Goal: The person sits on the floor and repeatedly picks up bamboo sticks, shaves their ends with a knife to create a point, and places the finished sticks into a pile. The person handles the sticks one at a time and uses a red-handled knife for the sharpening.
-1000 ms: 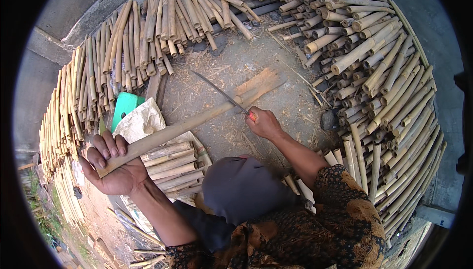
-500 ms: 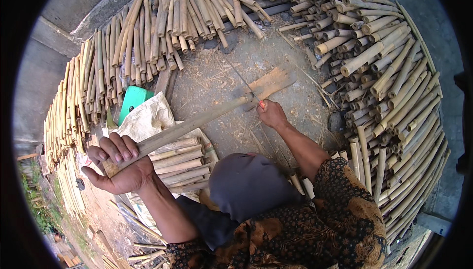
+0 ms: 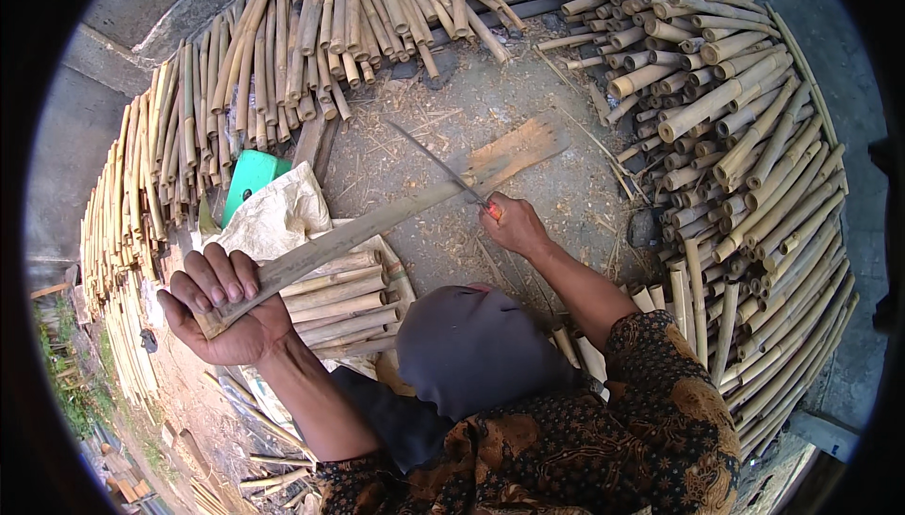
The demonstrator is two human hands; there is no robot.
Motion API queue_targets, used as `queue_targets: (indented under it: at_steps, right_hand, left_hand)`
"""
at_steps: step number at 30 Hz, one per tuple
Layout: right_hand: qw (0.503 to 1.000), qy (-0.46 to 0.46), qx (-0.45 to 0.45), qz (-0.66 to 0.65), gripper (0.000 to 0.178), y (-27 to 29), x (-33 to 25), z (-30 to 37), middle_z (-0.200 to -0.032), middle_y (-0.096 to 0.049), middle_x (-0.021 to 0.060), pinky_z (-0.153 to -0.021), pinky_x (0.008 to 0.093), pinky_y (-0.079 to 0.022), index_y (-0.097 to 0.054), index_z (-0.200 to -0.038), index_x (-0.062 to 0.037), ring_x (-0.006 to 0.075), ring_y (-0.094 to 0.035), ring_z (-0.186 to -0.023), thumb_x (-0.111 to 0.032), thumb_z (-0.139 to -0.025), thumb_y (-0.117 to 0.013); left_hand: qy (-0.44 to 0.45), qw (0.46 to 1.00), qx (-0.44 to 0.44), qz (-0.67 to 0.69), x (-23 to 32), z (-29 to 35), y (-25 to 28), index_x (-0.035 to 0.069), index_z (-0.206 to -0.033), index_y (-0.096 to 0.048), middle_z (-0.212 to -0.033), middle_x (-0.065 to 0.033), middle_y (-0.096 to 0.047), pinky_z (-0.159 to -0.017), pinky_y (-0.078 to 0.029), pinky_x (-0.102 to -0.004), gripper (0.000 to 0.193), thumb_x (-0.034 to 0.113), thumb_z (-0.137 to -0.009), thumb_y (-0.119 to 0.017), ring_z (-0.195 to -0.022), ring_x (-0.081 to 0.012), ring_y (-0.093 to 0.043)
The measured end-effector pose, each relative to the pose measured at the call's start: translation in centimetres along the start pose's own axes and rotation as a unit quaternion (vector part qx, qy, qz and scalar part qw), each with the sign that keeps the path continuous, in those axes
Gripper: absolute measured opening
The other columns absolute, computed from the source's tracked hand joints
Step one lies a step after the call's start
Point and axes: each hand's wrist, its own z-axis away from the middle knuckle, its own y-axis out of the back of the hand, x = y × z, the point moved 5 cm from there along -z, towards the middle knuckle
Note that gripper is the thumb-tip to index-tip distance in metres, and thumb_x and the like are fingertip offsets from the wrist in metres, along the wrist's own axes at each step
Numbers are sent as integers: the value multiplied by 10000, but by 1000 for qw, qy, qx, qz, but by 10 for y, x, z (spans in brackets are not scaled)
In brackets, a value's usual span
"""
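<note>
My left hand (image 3: 247, 328) is wrapped around the near end of a long split bamboo piece (image 3: 349, 237), which slants up to the right. In my right hand (image 3: 520, 226) is the red handle of a long, thin-bladed knife (image 3: 426, 153). The dark blade points up and left, crossing the bamboo near its far end; whether the edge touches it I cannot tell. Around that end lies a flat wooden board (image 3: 518, 152) on the ground.
Stacked bamboo poles (image 3: 726, 119) curve along the right, and more bamboo (image 3: 273, 72) leans at the back left. A green container (image 3: 253, 180) and a pale sack (image 3: 283, 204) sit at left. Cut bamboo pieces (image 3: 344, 303) lie below my left arm. Shavings litter the ground (image 3: 405, 100).
The blade's tip has swung to the left, and it now lies flatter across the bamboo. My right hand has shifted slightly. My left hand keeps its hold, with the bamboo a little turned.
</note>
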Motion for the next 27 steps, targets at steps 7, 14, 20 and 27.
queue_targets:
  at_steps: [7,14,20,27]
  right_hand:
    - [998,-7,-66,-1,307,5,0,10,-883,-686,285,-781,510,-534,-663,-969,-6,474,-668,-877,-303,-906,-617]
    - [993,-102,49,31,326,7,48,3,-923,-688,299,-806,520,-541,-678,-968,-4,483,-667,-910,-316,-914,-599]
    - [958,-285,-6,3,383,2,105,0,-1012,-710,271,-886,486,-547,-681,-1044,12,442,-684,-984,-344,-913,-624]
    - [919,228,147,286,427,-13,-17,-5,-1130,-655,170,-1009,434,-472,-625,-1133,-22,377,-597,-1161,-251,-810,-784]
  left_hand:
    - [26,997,-54,44,-5,0,-1,137,-605,-430,-589,-31,-395,-422,-356,-265,588,405,-1106,-281,-508,-143,-373]
    - [11,999,-22,31,-7,-9,9,134,-652,-423,-616,-25,-384,-432,-353,-263,519,391,-1096,-344,-535,-134,-359]
    - [2,997,73,23,-1,-14,37,135,-677,-429,-636,-8,-373,-444,-331,-254,456,376,-1064,-424,-561,-127,-350]
    - [16,979,200,37,89,-16,107,115,-757,-439,-679,-17,-388,-509,-368,-286,358,340,-1035,-449,-610,-151,-378]
